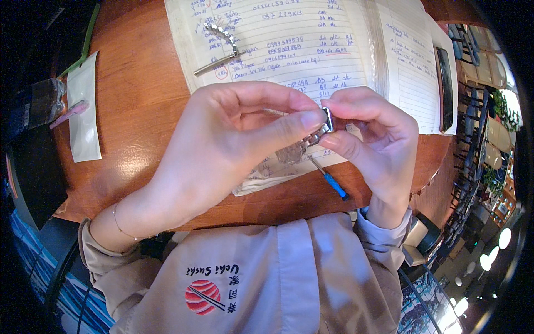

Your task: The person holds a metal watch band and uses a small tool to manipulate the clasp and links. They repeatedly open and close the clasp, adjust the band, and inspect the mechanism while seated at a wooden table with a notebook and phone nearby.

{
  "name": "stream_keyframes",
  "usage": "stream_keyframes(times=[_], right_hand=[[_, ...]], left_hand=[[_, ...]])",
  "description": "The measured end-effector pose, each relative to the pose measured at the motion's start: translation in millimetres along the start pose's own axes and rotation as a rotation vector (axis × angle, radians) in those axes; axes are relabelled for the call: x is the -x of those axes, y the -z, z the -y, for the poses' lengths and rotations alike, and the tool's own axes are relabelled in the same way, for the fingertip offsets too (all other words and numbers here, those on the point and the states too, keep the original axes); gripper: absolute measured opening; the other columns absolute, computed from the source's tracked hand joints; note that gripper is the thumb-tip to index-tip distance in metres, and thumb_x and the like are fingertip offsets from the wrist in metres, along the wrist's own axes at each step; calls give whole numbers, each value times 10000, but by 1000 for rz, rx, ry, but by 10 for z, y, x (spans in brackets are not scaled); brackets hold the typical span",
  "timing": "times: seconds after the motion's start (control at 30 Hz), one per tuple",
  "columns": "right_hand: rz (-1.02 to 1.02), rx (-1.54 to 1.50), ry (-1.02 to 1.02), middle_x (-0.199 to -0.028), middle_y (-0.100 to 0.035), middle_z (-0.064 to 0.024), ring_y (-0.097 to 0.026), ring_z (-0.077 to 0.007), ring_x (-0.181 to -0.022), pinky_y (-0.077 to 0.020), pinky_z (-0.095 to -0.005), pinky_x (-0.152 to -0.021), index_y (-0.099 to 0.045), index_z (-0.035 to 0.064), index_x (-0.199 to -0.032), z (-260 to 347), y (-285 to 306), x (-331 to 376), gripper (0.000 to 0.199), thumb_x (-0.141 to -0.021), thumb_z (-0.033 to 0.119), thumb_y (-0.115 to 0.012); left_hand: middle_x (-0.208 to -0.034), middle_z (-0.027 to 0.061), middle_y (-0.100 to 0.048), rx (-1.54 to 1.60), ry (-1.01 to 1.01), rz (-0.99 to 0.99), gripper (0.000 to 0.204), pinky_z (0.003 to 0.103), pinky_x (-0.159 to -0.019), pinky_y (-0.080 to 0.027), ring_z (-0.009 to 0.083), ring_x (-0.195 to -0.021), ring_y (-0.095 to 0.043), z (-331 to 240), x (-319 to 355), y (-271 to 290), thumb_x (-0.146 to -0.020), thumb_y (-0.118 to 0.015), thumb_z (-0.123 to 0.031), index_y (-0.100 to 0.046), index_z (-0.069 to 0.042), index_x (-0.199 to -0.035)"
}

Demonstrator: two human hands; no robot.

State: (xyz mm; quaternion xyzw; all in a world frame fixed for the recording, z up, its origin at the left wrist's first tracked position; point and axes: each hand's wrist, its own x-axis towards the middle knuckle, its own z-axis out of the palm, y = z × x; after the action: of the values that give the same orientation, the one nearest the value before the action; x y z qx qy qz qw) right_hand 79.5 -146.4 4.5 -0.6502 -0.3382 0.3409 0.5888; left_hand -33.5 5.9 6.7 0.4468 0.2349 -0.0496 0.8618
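My left hand [228, 119] and my right hand [378, 125] meet above an open notebook. Between their fingertips is a small watch with a dark, square-edged case [327, 119] and metal links [312, 137] hanging below it. The left thumb and forefinger press one side of the case. On its other side, my right thumb and forefinger pinch the edge. A screwdriver with a blue handle [335, 186] lies under the right hand, its tip pointing toward the links. A loose strip of metal watch links [227, 37] rests on the notebook page beside a slim metal rod [216, 65].
The notebook [267, 64] with handwritten pages spreads across the brown wooden table [133, 89]. A dark phone-like slab [444, 89] lies on its right page. At the left are a white strip [84, 122], a pink object [71, 113] and a clear plastic packet [44, 100]. Chairs stand beyond the right edge.
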Motion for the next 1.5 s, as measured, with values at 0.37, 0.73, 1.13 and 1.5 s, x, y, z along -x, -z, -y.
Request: stream_keyframes(times=[0.37, 0.73, 1.13, 1.5], right_hand=[[-21, 31, -14, -957, -569, -129, -550, -173, -853, -437, -260, -771, -593, -40, -949, 8, 6, 5, 300, -661, -66, -673], [-42, 59, -44, -943, -582, -118, -541, -141, -829, -434, -229, -746, -598, -51, -955, 7, -13, 5, 285, -677, -60, -665], [-90, 33, -25, -899, -612, -114, -584, -138, -788, -463, -217, -689, -620, -33, -917, -23, -65, 16, 238, -685, -65, -659], [-136, -64, -117, -895, -612, -103, -579, -125, -796, -464, -220, -718, -609, -39, -939, -33, -108, 19, 235, -711, -30, -660]], left_hand=[[-961, 73, -559, -255, -256, -5, 348, 240, -778, -464, 126, -859, -566, 110, 14, -35, -702, -650, 60, -512, 35, -1021], [-986, 99, -579, -79, -26, -36, 338, 251, -805, -472, 133, -888, -569, 79, 23, -31, -730, -640, 36, -512, 42, -1042], [-1002, 83, -596, 58, 62, 7, 296, 235, -818, -429, 109, -912, -551, 69, 25, 20, -779, -624, -77, -548, 23, -1047], [-991, 84, -581, -35, -60, -11, 325, 239, -813, -452, 124, -897, -559, 150, -6, 17, -741, -632, 17, -530, 40, -1049]])
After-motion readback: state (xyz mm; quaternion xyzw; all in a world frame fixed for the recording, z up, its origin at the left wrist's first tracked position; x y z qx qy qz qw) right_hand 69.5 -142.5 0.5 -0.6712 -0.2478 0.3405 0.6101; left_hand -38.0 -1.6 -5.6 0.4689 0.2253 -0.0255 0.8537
